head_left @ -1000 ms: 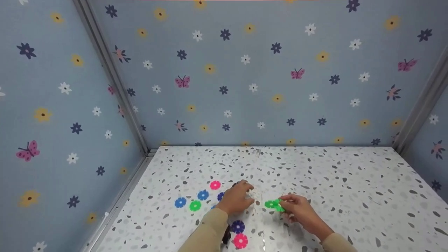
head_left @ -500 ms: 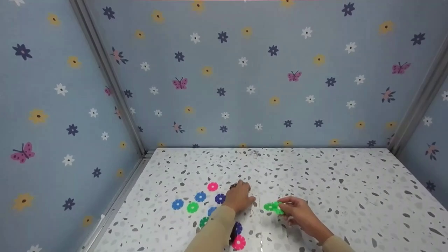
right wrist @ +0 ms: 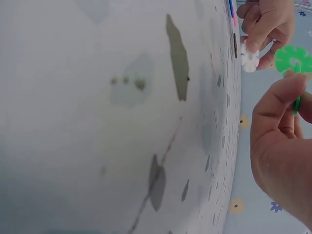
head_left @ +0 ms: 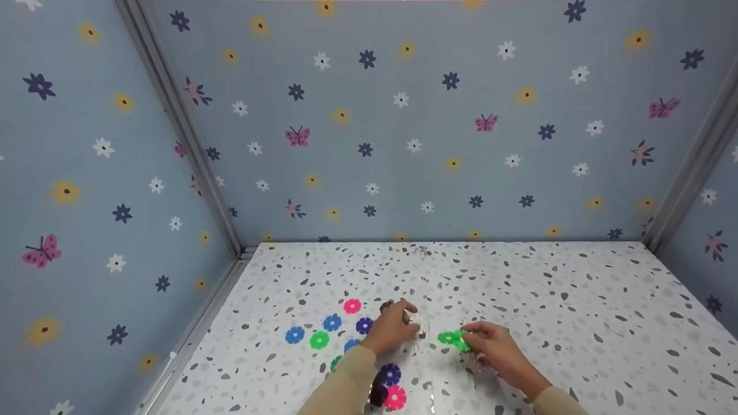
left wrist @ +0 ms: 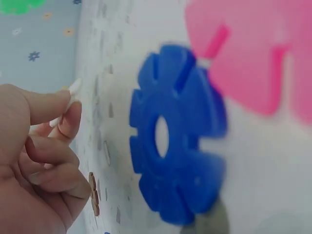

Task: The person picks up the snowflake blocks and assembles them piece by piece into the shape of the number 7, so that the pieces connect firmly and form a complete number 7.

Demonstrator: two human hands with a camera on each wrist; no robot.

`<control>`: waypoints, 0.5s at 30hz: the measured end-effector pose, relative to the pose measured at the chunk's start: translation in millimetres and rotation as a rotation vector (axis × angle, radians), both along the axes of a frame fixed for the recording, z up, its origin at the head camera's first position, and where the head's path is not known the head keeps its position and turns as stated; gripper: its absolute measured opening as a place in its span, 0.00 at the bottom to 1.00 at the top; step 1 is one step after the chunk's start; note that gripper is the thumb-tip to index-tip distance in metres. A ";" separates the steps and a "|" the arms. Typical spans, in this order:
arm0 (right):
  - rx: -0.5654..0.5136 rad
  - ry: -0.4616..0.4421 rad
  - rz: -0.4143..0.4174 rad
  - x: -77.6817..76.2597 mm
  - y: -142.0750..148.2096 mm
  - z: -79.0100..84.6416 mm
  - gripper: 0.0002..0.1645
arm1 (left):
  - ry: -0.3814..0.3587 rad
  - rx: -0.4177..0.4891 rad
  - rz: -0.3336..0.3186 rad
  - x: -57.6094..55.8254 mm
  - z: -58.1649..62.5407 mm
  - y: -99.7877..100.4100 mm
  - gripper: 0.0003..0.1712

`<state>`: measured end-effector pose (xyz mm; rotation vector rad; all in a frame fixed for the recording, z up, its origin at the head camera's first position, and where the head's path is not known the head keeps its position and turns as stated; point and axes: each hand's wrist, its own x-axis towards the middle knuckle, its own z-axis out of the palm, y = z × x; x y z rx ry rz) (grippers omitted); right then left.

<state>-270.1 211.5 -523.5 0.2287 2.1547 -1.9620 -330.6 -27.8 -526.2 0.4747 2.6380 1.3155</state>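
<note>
Left of the middle of the table, my left hand pinches a white flower-shaped disc between thumb and fingertips. That disc is hard to see against the white table in the head view. My right hand pinches two green flower discs slotted together, one standing across the other. The hands face each other with a small gap between them. A brown flower disc lies just beyond the left fingers. Below the left wrist, a dark blue disc and a pink disc lie on the table.
Several loose discs lie left of the left hand, among them a pink disc, a blue disc and a green disc. The left sleeve covers part of the group. Patterned walls enclose the speckled table.
My left hand reached forward and down, then turned and drew back slightly, now holding the white disc. My right hand keeps its grip on the green discs in nearly the same place.
</note>
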 end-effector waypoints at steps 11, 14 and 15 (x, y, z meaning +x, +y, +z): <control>-0.015 0.011 -0.034 0.3 -3.0 -0.2 0.17 | -0.096 0.318 0.035 17.6 4.8 -4.5 0.10; -0.031 0.029 -0.009 1.3 -2.7 -0.4 0.18 | -0.128 0.382 0.038 23.1 4.8 -2.6 0.11; -0.035 0.032 -0.001 1.6 -2.5 -0.5 0.19 | -0.138 0.396 0.037 24.6 4.9 -2.1 0.11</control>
